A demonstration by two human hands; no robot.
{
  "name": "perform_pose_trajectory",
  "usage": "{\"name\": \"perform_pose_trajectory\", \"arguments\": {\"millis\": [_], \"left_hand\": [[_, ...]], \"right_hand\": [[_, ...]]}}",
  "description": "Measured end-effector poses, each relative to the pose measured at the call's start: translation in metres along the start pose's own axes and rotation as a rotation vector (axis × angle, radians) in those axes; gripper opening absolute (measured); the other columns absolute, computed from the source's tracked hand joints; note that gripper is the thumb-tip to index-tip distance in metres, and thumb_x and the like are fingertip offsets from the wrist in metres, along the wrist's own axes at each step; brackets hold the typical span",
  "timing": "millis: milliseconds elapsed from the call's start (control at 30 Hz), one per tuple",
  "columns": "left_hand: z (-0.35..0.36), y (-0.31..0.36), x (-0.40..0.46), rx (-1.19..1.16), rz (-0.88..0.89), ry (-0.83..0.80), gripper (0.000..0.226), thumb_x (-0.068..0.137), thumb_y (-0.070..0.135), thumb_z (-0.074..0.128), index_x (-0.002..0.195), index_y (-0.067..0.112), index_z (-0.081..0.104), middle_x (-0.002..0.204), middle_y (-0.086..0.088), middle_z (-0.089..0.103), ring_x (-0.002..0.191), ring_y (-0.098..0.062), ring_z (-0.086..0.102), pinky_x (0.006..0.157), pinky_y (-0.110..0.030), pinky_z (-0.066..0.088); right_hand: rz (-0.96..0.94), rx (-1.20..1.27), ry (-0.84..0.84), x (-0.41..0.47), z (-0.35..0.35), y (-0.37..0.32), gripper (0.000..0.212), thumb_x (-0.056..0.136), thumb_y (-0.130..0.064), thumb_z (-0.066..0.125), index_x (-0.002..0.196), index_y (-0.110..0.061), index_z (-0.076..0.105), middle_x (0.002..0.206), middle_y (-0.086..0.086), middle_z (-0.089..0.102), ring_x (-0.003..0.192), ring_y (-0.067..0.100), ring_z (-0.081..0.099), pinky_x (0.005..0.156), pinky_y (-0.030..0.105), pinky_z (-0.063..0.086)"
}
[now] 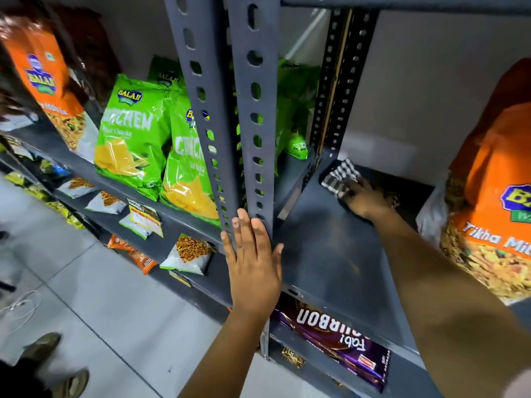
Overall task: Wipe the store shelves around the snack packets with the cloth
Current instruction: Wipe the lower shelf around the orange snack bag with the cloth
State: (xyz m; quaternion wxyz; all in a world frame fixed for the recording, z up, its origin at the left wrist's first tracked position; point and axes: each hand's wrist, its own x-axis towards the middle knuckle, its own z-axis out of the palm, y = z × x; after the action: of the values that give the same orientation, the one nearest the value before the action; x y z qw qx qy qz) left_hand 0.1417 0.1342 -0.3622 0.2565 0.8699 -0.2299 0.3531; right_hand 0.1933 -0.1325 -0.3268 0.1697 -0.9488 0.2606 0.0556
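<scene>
A black-and-white checked cloth (340, 176) lies pressed on the dark grey shelf (330, 254) near its back left corner. My right hand (363, 200) reaches deep into the shelf and holds the cloth flat under its fingers. My left hand (253, 254) rests open, fingers together, against the front of the slotted grey upright post (244, 110). An orange snack packet (494, 214) stands at the right of the same shelf. Green snack packets (135, 139) stand on the neighbouring shelf to the left.
An orange packet (51, 90) stands at the far left. Small packets (186, 254) hang on the lower shelves, and a purple biscuit pack (339, 337) lies below. The grey tiled floor (100, 297) shows shoes (69, 383) at bottom left.
</scene>
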Motion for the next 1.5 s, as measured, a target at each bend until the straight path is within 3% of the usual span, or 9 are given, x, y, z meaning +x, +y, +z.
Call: {"name": "perform_pose_trajectory", "arguments": {"millis": [300,467,567,667,767,967,1100,1233,1500], "left_hand": [[-0.005,0.002,0.000,0.037,-0.023,-0.010,0.057,0.100,0.037,0.012,0.146,0.013,-0.012,0.151,0.000,-0.033,0.142,-0.016,-0.021,0.114,-0.043,-0.003],[-0.008,0.003,0.001,0.039,-0.002,-0.011,0.058,0.100,0.036,0.010,0.143,0.014,-0.021,0.151,-0.002,-0.033,0.142,-0.017,-0.022,0.114,-0.044,-0.003],[-0.008,0.004,0.001,0.053,-0.019,-0.011,0.054,0.100,0.036,0.010,0.145,0.010,-0.005,0.154,-0.010,-0.022,0.143,-0.019,-0.019,0.113,-0.044,-0.002],[-0.009,0.006,0.002,0.042,-0.019,-0.015,0.047,0.100,0.034,0.012,0.139,0.008,0.005,0.145,-0.024,0.009,0.138,-0.029,-0.001,0.112,-0.045,0.001],[-0.012,0.006,0.003,0.036,-0.027,-0.030,0.047,0.100,0.034,0.011,0.139,0.009,0.005,0.143,-0.024,0.012,0.136,-0.029,0.001,0.112,-0.045,-0.001],[-0.013,0.002,0.001,0.042,-0.018,-0.042,0.056,0.099,0.034,0.007,0.145,0.012,-0.016,0.152,-0.006,-0.031,0.141,-0.018,-0.023,0.114,-0.045,-0.008],[-0.017,0.002,0.001,0.067,-0.008,-0.076,0.052,0.099,0.035,0.005,0.143,0.009,0.000,0.153,-0.007,-0.029,0.141,-0.017,-0.024,0.113,-0.046,-0.007],[-0.017,0.001,0.001,0.065,-0.002,-0.086,0.050,0.099,0.036,0.006,0.141,0.009,0.001,0.154,-0.011,-0.022,0.140,-0.016,-0.024,0.113,-0.046,-0.007],[-0.028,0.009,0.006,0.025,-0.035,-0.116,0.051,0.096,0.029,0.023,0.134,-0.004,0.024,0.142,-0.023,0.016,0.134,-0.036,0.013,0.098,-0.067,0.027]], "right_hand": [[-0.376,0.034,0.033,-0.077,0.011,-0.011,0.028,0.080,-0.010,0.056,0.101,-0.025,0.066,0.121,0.004,0.065,0.108,0.030,0.059,0.097,0.036,0.044],[-0.201,0.472,0.066,-0.073,-0.011,-0.019,0.036,0.077,0.009,0.052,0.084,-0.024,0.063,0.075,-0.011,0.069,0.077,0.005,0.064,0.069,0.017,0.047],[-0.100,0.310,0.115,-0.057,-0.015,-0.015,0.039,0.084,0.000,0.048,0.118,-0.017,0.059,0.123,0.017,0.063,0.110,0.033,0.059,0.097,0.036,0.047],[-0.201,0.024,0.046,-0.071,0.001,-0.018,0.052,0.086,-0.001,0.045,0.131,-0.026,0.051,0.143,0.013,0.048,0.126,0.037,0.047,0.110,0.037,0.036],[-0.311,0.142,-0.007,-0.100,0.009,-0.016,0.050,0.082,0.005,0.048,0.120,-0.025,0.062,0.137,0.006,0.055,0.121,0.030,0.051,0.103,0.030,0.038],[-0.184,0.314,-0.357,-0.140,-0.022,-0.005,0.057,0.074,0.018,0.042,0.092,-0.027,0.072,0.073,0.007,0.064,0.045,0.008,0.049,0.043,0.016,0.034],[-0.118,0.390,-0.092,-0.119,-0.015,-0.017,0.052,0.081,0.016,0.037,0.115,-0.012,0.066,0.122,0.014,0.065,0.087,0.015,0.059,0.055,0.000,0.041],[-0.187,0.235,-0.071,-0.121,0.018,-0.009,0.047,0.081,0.005,0.055,0.107,-0.031,0.069,0.130,0.007,0.062,0.107,0.026,0.061,0.097,0.028,0.049],[-0.082,0.286,-0.432,-0.184,-0.027,0.016,0.054,0.078,0.018,0.035,0.080,-0.019,0.074,0.121,0.010,0.066,0.092,0.017,0.062,0.073,0.020,0.048]]}}
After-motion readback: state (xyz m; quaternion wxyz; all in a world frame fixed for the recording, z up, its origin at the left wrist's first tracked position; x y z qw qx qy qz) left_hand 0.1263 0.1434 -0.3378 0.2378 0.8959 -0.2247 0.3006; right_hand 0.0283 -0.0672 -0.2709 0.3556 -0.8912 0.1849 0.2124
